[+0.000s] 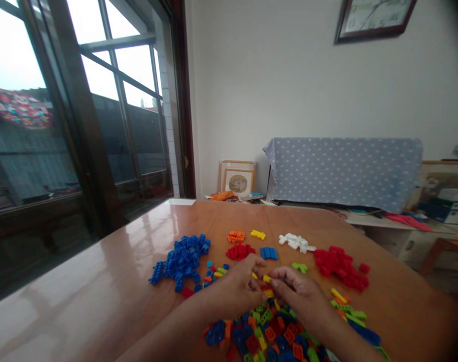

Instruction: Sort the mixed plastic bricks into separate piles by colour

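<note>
My left hand [241,282] is over the near middle of the table, its fingers curled with a small yellow piece [254,275] at the fingertips; whether it grips the piece is unclear. My right hand [297,287] pinches a small yellow brick [267,278] between thumb and forefinger. The two hands face each other with a narrow gap between them. Below them spreads a mixed pile of coloured bricks [270,333]. Just beyond the hands are a red group [241,251], a row of blue bricks [268,253] and a few lime green pieces [299,267].
On the brown table [111,281], a large blue pile [183,259] stands left and a red pile [341,267] right. Farther back are orange [236,236], yellow [258,234] and white pieces [294,242]. Loose green pieces [355,313] lie beside my right forearm.
</note>
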A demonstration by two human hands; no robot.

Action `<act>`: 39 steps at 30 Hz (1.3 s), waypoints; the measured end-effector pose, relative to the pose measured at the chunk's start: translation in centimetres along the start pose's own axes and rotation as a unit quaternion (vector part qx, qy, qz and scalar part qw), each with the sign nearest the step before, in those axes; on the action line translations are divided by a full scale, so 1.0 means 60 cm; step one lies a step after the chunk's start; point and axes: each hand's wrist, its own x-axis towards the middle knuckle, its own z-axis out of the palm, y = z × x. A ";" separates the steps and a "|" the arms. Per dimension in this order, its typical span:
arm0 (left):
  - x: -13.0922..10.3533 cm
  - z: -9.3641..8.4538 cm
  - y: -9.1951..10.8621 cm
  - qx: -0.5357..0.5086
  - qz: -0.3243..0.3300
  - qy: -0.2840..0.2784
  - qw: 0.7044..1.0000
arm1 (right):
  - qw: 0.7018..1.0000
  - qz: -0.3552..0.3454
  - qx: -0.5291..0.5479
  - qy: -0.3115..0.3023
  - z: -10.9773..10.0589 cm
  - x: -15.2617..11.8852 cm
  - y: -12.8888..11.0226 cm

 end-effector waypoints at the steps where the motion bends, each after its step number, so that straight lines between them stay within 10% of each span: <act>1: 0.001 0.002 -0.003 -0.007 -0.004 0.013 1.000 | 1.000 -0.006 -0.005 -0.010 0.002 -0.001 -0.001; 27: 0.020 0.016 -0.023 -0.186 -0.001 0.072 0.980 | 0.999 -0.007 0.045 -0.002 0.007 -0.010 -0.019; 39: 0.017 0.011 0.005 -0.244 -0.069 0.101 0.962 | 0.981 -0.093 -0.165 0.044 0.001 -0.008 -0.013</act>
